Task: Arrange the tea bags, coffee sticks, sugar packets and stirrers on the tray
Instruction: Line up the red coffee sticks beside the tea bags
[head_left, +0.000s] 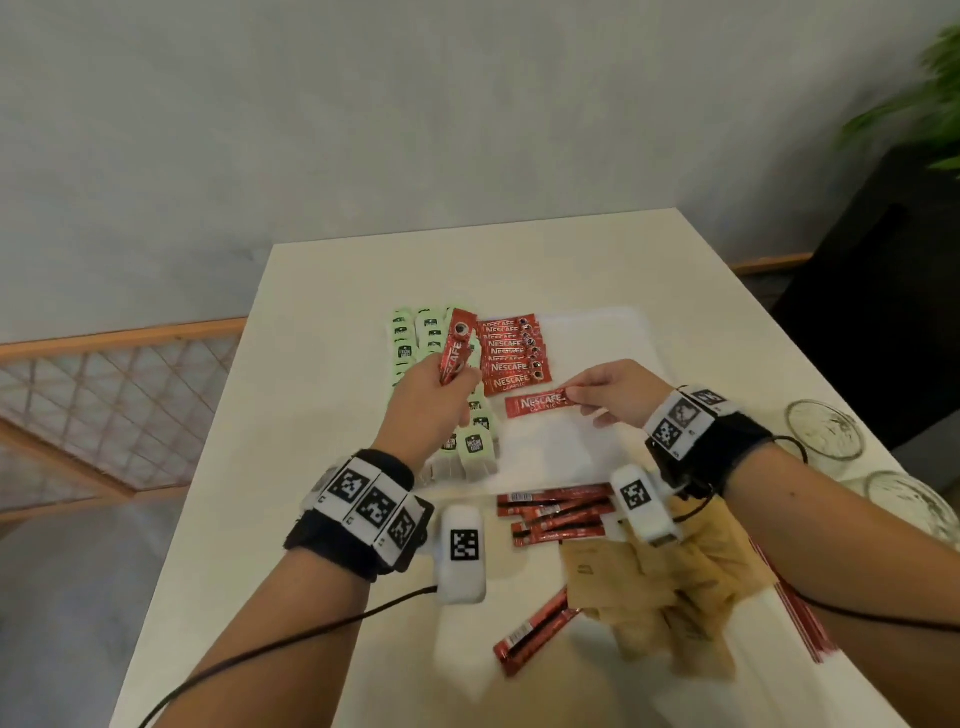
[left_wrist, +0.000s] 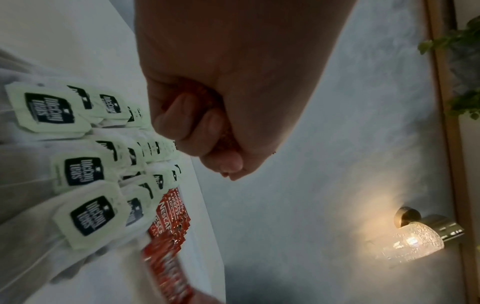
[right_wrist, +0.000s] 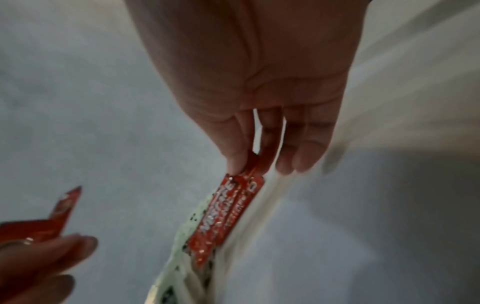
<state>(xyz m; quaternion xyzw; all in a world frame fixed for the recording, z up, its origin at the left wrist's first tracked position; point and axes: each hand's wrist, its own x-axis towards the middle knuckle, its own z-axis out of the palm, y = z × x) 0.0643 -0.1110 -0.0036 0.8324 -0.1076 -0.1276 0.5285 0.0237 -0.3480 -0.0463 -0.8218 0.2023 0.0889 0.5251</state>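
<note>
A white tray (head_left: 613, 332) lies on the white table. On it sit rows of green tea bags (head_left: 475, 444) at the left and a column of red coffee sticks (head_left: 511, 353) beside them. My left hand (head_left: 434, 397) grips a small bunch of red coffee sticks (head_left: 457, 343) upright above the tea bags; its fingers (left_wrist: 182, 119) curl round them. My right hand (head_left: 618, 392) pinches one end of a single red coffee stick (head_left: 537, 404), held flat just below the column; the same stick (right_wrist: 226, 214) hangs from finger and thumb.
Loose red coffee sticks (head_left: 556, 512) and brown sugar packets (head_left: 665, 597) lie near the table's front edge. Thin red stirrers (head_left: 802, 618) lie under my right forearm. Two glass dishes (head_left: 823, 428) stand at the right edge. A plant (head_left: 924, 104) is at the far right.
</note>
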